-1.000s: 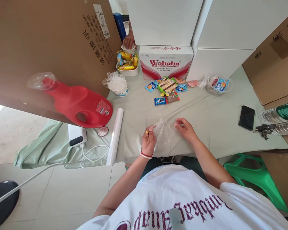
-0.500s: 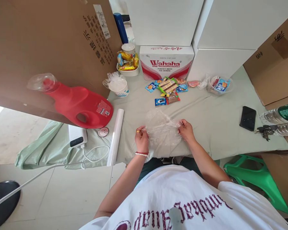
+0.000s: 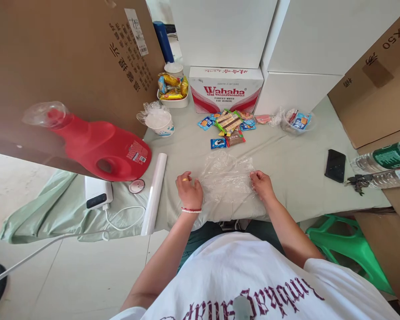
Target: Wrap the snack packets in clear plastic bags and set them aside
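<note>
A crumpled sheet of clear plastic film [image 3: 227, 180] lies spread on the cloth-covered table in front of me. At its right edge my right hand [image 3: 262, 184] pinches the film between thumb and fingers. My left hand [image 3: 190, 190], wearing a ring and bracelets, is beside the left edge with its fingers apart and nothing held. Just beyond the film is a pile of wrapped snacks [image 3: 228, 123], with a small blue packet [image 3: 218, 143] and a brown packet [image 3: 235, 138] nearest to it. A white roll [image 3: 154, 194] lies left of my left hand.
At left a red jug [image 3: 103, 146] leans near a large carton [image 3: 70, 58], with a white power bank [image 3: 98, 192] and cable below. A paper cup [image 3: 163, 125], a Wahaha box [image 3: 225, 91], and a plastic bowl [image 3: 296, 126] stand behind. A phone [image 3: 335, 165] and bottles [image 3: 393, 155] are right.
My left hand has let go of the film, opened its fingers and shifted left. The film lies flatter and wider. My right hand keeps its pinch at the right edge. The view has shifted slightly.
</note>
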Demonstrator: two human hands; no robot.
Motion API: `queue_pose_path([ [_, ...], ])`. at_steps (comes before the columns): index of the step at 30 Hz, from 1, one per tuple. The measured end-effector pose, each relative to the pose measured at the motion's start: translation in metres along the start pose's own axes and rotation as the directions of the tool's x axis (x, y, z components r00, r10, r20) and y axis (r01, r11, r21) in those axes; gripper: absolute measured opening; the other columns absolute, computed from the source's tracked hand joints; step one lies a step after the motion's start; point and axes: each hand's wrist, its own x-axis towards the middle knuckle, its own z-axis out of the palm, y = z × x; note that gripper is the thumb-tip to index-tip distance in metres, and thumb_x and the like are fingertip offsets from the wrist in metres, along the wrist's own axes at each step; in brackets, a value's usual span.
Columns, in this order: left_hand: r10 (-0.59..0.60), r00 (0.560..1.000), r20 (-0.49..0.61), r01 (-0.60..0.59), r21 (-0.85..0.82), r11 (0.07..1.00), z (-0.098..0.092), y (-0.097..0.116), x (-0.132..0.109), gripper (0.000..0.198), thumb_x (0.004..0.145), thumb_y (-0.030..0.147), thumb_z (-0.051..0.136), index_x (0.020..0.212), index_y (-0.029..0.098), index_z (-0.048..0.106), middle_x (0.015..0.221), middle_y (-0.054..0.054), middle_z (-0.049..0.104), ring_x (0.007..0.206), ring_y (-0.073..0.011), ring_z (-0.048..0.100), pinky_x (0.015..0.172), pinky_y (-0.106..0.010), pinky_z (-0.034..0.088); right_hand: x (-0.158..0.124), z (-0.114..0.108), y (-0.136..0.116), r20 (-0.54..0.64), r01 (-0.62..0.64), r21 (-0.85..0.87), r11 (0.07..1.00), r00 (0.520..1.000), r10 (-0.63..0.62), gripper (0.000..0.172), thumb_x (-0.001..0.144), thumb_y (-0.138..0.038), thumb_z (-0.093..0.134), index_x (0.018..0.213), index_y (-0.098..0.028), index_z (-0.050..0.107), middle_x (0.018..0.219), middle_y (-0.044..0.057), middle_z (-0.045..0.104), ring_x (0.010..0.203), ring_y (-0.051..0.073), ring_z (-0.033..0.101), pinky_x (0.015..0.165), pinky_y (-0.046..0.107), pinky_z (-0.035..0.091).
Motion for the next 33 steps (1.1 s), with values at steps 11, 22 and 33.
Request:
queue_pose_path([
  [11, 0.312, 0.660, 0.683, -0.633, 0.281, 0.721, 0.032, 0.010, 0.025, 0.063, 0.103, 0.047, 0.041, 0.161, 0.023, 0.041, 0.171, -0.016, 0.032, 0.158, -0.0340, 0.031, 0.126, -0.068, 0.009, 0.008, -0.030, 0.005, -0.031, 0.060, -0.102, 0.993, 0.997, -0.064, 0.037, 0.082, -0.060, 0.063, 0.096, -0.025, 0.064, 0.063, -0.001, 0.060, 0.058, 0.019, 0.053, 0.057, 0.031, 0.042],
  [22, 0.263, 0.683, 0.681, -0.654, 0.410, 0.636, 0.034, 0.003, 0.016, 0.079, 0.102, 0.062, 0.035, 0.165, 0.015, 0.029, 0.173, -0.018, 0.021, 0.161, -0.0367, 0.022, 0.125, -0.072, 0.010, 0.008, -0.064, -0.022, 0.039, 0.057, -0.314, 0.948, 0.998, -0.047, 0.061, 0.081, -0.057, 0.071, 0.131, -0.023, 0.061, 0.097, 0.005, 0.071, 0.085, 0.021, 0.063, 0.084, 0.037, 0.050],
  [33, 0.241, 0.688, 0.684, -0.662, 0.458, 0.593, 0.033, 0.005, 0.014, 0.080, 0.101, 0.068, 0.032, 0.165, 0.020, 0.031, 0.174, -0.014, 0.018, 0.162, -0.0374, 0.017, 0.122, -0.078, 0.011, -0.003, -0.099, 0.003, 0.226, 0.027, -0.455, 0.890, 0.970, 0.086, 0.025, 0.079, -0.036, 0.068, 0.097, -0.020, 0.072, 0.070, -0.001, 0.064, 0.068, 0.018, 0.060, 0.068, 0.031, 0.045],
])
